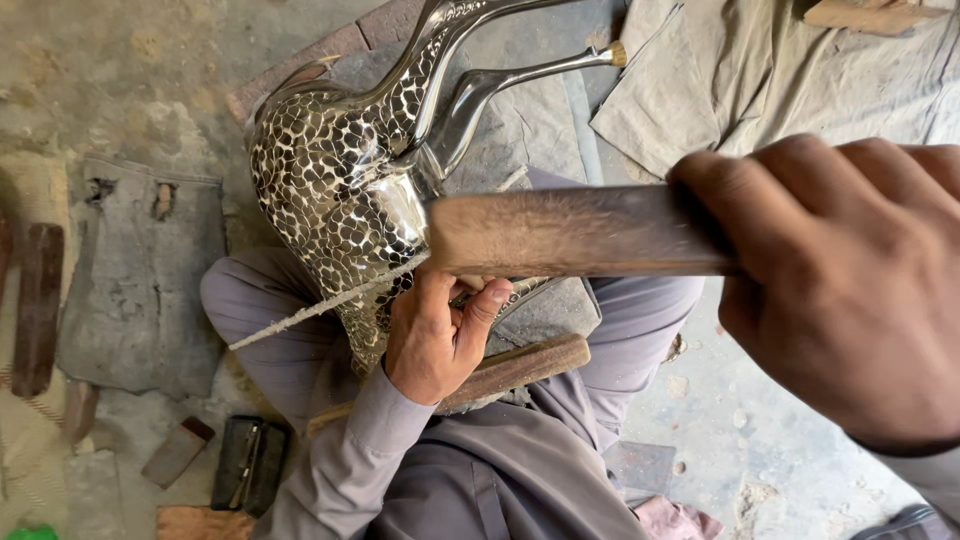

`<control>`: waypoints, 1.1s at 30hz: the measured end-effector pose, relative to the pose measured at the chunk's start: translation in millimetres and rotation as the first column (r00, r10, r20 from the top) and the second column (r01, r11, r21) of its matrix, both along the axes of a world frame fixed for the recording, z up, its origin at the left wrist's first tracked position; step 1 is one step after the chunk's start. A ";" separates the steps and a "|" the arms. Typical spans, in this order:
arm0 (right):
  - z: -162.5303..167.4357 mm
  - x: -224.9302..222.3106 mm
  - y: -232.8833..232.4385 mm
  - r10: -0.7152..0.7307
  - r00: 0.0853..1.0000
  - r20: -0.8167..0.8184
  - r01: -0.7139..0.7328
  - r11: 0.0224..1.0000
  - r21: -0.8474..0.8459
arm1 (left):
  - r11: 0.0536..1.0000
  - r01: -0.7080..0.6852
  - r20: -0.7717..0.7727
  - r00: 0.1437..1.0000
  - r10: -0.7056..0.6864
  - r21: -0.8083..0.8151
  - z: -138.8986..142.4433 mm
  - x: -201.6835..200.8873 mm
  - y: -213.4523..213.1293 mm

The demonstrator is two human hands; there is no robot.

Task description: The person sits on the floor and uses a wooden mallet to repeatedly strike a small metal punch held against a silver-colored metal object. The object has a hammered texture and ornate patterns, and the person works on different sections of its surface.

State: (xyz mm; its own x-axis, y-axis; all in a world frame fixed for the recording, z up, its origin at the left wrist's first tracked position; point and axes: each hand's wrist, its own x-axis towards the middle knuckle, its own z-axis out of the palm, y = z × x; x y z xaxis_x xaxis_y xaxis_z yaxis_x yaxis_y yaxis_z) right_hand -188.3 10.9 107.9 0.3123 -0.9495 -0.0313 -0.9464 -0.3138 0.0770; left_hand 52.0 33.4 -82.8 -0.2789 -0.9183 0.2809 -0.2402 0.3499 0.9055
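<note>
Two hands: both at work on one metal piece, head view only.
Left hand (437, 340): grip closed from below on the lower edge of the metal bird figure (345, 190), thumb pressed up against it, steadying it over the lap.
Right hand (850, 290): grip wrapped tight round the wooden handle (580, 232), close to the camera and partly blurred.
File (320, 303): thin rough blade running out of the handle, slanting down to the left, laid across the figure's patterned body.
Metal bird figure: shiny, covered in a dark scale pattern, long necks curving up and away; it rests on the person's crossed legs, against a wooden block (520, 365).
Floor (130, 60): dusty concrete, with grey cloth (140, 270), a small dark case (248, 463) and wood offcuts near the left knee.
Handling note: judged from the hold, good filing here needs the left thumb kept clear of the blade's path, the figure braced firm on the block, and strokes kept flat to the curved surface so the pattern is not gouged.
</note>
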 end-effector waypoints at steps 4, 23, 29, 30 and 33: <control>-2.6 4.2 -9.5 -0.006 0.983 0.184 0.011 1.000 -0.025 | 1.000 -0.002 -0.008 1.000 0.002 -0.019 -1.4 2.0 -2.0; -4.1 15.2 -20.2 -0.043 0.991 0.126 0.048 0.998 -0.031 | 0.998 0.016 0.013 1.000 -0.017 0.061 -4.0 5.5 -4.4; -4.2 16.2 -18.5 -0.068 0.995 0.069 0.068 0.998 -0.004 | 0.998 0.000 -0.006 1.000 0.000 0.059 2.4 4.8 -5.1; -4.3 15.7 -19.4 -0.038 0.996 0.078 0.039 0.999 -0.010 | 0.998 0.000 -0.009 1.000 0.000 0.058 3.0 5.0 -5.5; -7.1 15.9 -20.0 -0.169 0.944 0.284 0.153 0.985 0.078 | 0.996 0.018 -0.019 1.000 -0.016 0.084 3.7 6.1 -6.0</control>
